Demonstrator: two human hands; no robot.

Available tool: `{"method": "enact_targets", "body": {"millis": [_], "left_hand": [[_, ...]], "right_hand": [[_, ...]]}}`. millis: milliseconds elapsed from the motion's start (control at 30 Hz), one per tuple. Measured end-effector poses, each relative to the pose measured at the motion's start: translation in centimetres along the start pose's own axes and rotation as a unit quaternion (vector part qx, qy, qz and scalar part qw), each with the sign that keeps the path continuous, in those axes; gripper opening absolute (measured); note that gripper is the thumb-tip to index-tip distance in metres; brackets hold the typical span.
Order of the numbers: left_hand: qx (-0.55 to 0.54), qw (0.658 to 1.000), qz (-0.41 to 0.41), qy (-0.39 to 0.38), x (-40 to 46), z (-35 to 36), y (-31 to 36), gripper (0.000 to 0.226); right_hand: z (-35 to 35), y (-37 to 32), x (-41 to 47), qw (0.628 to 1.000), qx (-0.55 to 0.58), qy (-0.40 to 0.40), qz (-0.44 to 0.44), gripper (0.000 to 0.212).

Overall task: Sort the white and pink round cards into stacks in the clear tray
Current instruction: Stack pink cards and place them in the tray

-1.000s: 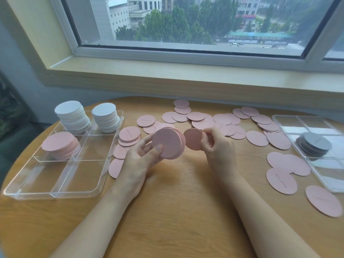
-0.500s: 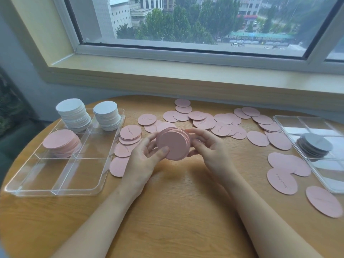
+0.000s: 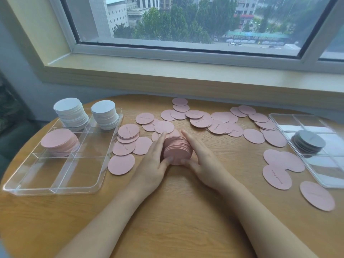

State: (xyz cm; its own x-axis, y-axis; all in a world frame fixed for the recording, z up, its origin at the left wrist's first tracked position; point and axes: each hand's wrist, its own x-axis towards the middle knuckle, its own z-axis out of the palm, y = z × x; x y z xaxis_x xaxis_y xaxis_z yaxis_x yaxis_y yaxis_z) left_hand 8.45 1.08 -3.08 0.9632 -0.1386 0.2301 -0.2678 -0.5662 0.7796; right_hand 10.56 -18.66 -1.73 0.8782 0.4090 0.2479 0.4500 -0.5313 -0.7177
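A thick stack of pink round cards (image 3: 177,148) rests tilted on the wooden table. My left hand (image 3: 154,164) and my right hand (image 3: 202,161) clamp it from either side, fingers straight along its rim and thumbs hooked round its near face. The clear tray (image 3: 55,190) lies at the left. Its far compartments hold two white stacks (image 3: 71,112) (image 3: 105,114), and its middle-left compartment holds a pink stack (image 3: 59,142). Many loose pink cards (image 3: 201,120) are scattered across the table behind my hands.
A second clear tray (image 3: 331,175) at the right edge holds a grey stack (image 3: 309,141). A small pile of pink cards (image 3: 128,132) sits beside the left tray. More pink cards (image 3: 283,161) lie at the right. A window sill runs behind the table.
My right hand added its single pink card to the stack held in my left hand. Both hands then lowered the stack to the table and closed in on its sides.
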Motion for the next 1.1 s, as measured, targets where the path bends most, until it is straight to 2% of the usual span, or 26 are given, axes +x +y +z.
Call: {"method": "enact_targets", "body": {"millis": [100,233,333,433,533,633,800,967,1100], "left_hand": [[0.058,0.998,0.003,-0.035,-0.1,0.4,0.3,0.077],[0.107,0.993,0.013,-0.042,0.0,0.7,0.3,0.084],[0.109,0.993,0.021,-0.044,-0.1,0.6,0.1,0.082],[0.062,0.998,0.028,-0.020,-0.1,0.5,0.2,0.072],[0.019,0.999,0.031,0.028,-0.2,0.2,0.1,0.066],[-0.018,0.999,0.019,0.044,-0.2,-0.2,0.5,0.064],[-0.061,0.995,-0.008,0.084,-0.8,-2.1,1.4,0.062],[-0.167,0.975,-0.082,0.125,-2.9,-6.9,1.1,0.053],[-0.134,0.970,-0.108,0.169,-4.1,-10.7,0.3,0.041]], "right_hand": [[0.4,0.4,-0.2,0.999,-0.046,-0.009,-0.009,0.080],[0.9,0.4,-0.1,0.994,-0.109,-0.027,-0.004,0.085],[0.9,0.3,-0.1,0.993,-0.110,-0.036,0.000,0.086],[0.8,0.7,0.0,0.994,-0.110,-0.015,0.000,0.085],[0.7,1.0,0.0,0.999,-0.046,0.021,0.001,0.080],[0.5,0.7,-0.1,0.999,0.031,0.037,0.007,0.080],[0.8,-0.8,0.5,0.981,0.168,0.092,0.008,0.071],[2.8,-5.0,1.3,0.963,0.260,0.068,-0.010,0.054],[5.5,-8.5,3.2,0.954,0.297,0.033,0.023,0.040]]}}
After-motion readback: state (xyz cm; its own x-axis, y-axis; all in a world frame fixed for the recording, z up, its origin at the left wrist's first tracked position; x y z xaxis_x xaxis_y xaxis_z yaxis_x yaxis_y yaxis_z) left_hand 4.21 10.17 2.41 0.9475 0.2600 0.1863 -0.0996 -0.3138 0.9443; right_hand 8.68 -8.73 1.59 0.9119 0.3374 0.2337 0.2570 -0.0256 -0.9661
